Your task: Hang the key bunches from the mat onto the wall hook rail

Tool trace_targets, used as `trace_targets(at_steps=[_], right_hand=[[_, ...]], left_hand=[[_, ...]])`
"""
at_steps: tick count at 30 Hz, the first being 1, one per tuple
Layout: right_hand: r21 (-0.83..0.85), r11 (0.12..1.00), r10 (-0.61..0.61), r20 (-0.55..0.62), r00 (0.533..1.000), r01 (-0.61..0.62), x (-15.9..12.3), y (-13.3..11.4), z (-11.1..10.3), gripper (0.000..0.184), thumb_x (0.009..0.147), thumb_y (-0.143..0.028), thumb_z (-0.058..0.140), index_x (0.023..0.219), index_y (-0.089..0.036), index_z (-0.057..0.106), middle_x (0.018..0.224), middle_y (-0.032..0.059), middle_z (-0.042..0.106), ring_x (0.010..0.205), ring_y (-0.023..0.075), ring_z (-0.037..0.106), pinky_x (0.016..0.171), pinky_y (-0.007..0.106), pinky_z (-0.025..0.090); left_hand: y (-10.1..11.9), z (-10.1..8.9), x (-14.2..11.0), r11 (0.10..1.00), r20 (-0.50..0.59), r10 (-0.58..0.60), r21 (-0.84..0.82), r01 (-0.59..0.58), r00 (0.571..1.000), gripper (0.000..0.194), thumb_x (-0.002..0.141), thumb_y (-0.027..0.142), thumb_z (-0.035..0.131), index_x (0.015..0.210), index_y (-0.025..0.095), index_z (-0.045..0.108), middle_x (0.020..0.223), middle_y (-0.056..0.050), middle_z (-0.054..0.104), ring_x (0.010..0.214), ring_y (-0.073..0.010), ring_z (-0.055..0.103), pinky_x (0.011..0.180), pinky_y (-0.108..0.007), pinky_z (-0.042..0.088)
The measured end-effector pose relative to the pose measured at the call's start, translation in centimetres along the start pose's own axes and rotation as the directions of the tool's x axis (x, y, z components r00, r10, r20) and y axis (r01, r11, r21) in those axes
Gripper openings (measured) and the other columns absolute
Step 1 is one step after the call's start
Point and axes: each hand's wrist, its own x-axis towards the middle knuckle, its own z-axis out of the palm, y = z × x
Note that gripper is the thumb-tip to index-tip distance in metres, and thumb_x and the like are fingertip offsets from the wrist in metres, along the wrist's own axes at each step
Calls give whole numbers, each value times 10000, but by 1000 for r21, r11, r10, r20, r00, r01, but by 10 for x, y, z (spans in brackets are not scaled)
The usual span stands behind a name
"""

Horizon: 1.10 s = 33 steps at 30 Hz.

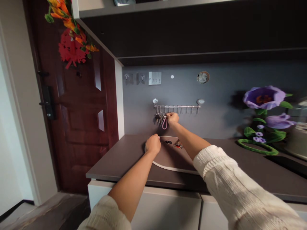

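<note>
A brown countertop (120,156) carries a pale-edged mat (171,158) bearing keys (178,145), and a purple flower ornament (261,111).

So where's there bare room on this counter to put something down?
The counter is bare left of the left hand, and between the right sleeve and the purple flowers. Crowded: the back of the white-edged mat, where keys lie, and the rail's left end, with hanging keys and the right hand.

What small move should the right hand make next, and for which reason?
Perhaps the right hand should seat the pink loop securely on the hook rail: the hand is close beside the loop, just under the rail, where other keys hang. Whether the loop is hooked is unclear.
</note>
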Motion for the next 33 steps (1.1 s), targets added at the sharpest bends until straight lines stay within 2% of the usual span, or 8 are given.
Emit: trace_targets(at_steps=[3,7,14,22,28,33], right_hand=[[15,1000,-10,-2,1000,10,0,1,-2,142,663,-263,549,647,-170,655,632,55,632,595,138,551,646,263,432],[34,999,-3,55,998,1,-2,1,-7,147,667,-234,535,682,-164,663,666,56,645,609,140,565,638,259,435],[53,999,7,54,998,-10,-17,2,-27,174,669,-236,529,746,-161,665,703,49,655,661,148,578,672,266,436],[190,982,-66,240,968,19,-48,12,-56,156,701,-238,510,729,-150,636,684,29,652,623,123,569,636,246,434],[124,992,-72,353,933,29,-75,30,-82,130,709,-223,546,774,-152,634,697,30,656,671,131,583,691,262,434],[-46,987,-124,409,904,156,-93,37,-99,106,725,-206,555,768,-168,644,738,30,664,688,138,588,692,257,424]], left_hand=[[-1,1,0,1000,-5,11,4,-11,1000,314,875,261,297,910,147,587,922,-135,640,867,-207,602,737,-293,419],[-1,0,0,1000,-2,23,4,-23,1000,320,875,264,295,908,149,593,919,-128,645,876,-206,598,730,-285,415],[-2,-1,1,999,18,48,-20,-47,999,309,876,272,309,909,160,595,947,-127,639,909,-196,586,764,-277,402],[-6,1,3,996,24,85,-37,-84,996,263,860,271,359,900,173,600,965,-109,636,920,-184,574,777,-269,393],[-5,1,-1,992,79,102,-89,-95,992,193,825,231,426,894,181,600,980,-81,630,898,-162,566,778,-252,394],[-3,2,7,994,189,106,-44,-99,976,204,772,254,516,942,177,596,1004,-81,628,898,-178,567,759,-255,404]])
